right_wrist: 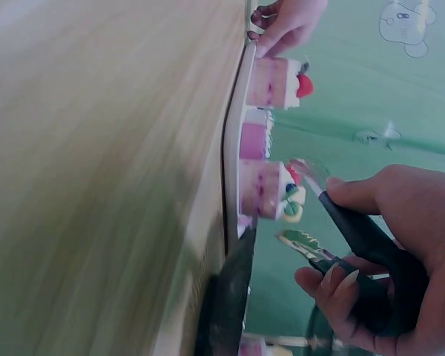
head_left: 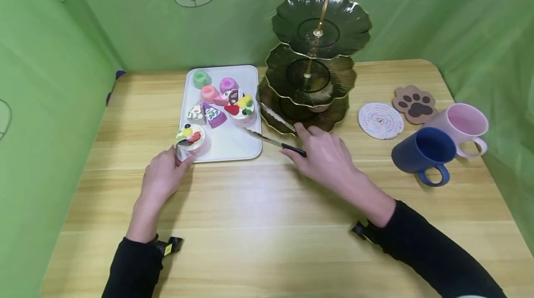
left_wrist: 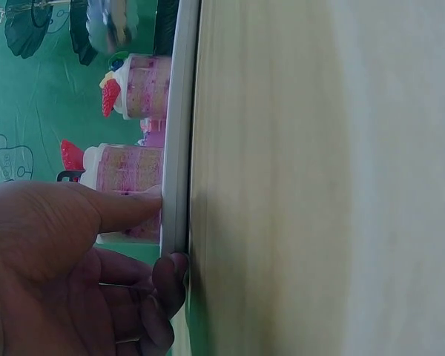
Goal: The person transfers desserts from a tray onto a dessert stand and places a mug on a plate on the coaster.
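My left hand (head_left: 160,177) grips the near left corner of a white tray (head_left: 233,142), the thumb over its rim and the fingertips at its outer edge. Right beside that thumb sits a toy cake cup (head_left: 195,136) with fruit on top. In my right hand (head_left: 327,159) is a pair of serving tongs (right_wrist: 367,237) with black handles. Their tips are spread apart, with nothing between them, close to a second fruit-topped cake cup (head_left: 243,115). Ring-shaped toy sweets, including a green one (head_left: 202,79), and wedge cake slices (head_left: 214,115) also lie on the tray.
A three-tiered dark green stand (head_left: 348,24) with gold rims rises behind the right hand, a pinkish item (head_left: 319,109) on its lowest tier. To the right are a round coaster (head_left: 381,121), a paw-shaped coaster (head_left: 414,104), a blue mug (head_left: 406,152) and a pink mug (head_left: 450,124).
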Demonstrator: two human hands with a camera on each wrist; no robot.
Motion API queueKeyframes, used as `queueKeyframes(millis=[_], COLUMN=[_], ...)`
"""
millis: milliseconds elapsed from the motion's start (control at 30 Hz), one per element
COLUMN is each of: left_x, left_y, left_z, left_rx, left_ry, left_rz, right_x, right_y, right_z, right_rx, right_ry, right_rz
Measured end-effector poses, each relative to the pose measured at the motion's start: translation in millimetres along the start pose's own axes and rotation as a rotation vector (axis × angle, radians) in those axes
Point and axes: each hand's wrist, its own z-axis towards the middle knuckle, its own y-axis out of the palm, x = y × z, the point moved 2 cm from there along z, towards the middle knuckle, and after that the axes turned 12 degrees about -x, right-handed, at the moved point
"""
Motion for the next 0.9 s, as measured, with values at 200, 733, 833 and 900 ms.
queueKeyframes(millis=[200, 733, 833, 900], left_x=[1.3, 0.1, 0.3, 0.2], left_y=[0.6, 1.1, 1.1, 1.5], left_z=[0.0, -0.4, -0.2, -0.1], left_rx=[-0.003, -0.007, -0.002, -0.002], left_ry=[-0.006, -0.016, -0.013, -0.012], left_rz=[-0.002, 0.005, 0.009, 0.010], right_x=[-8, -20, -21, -21], right_y=[7, 9, 7, 7], right_z=[21, 58, 65, 68], right_rx=[-0.001, -0.090, -0.101, -0.119], right_ry=[0.002, 0.030, 0.023, 0.026], right_rz=[-0.019, -0.083, -0.096, -0.093])
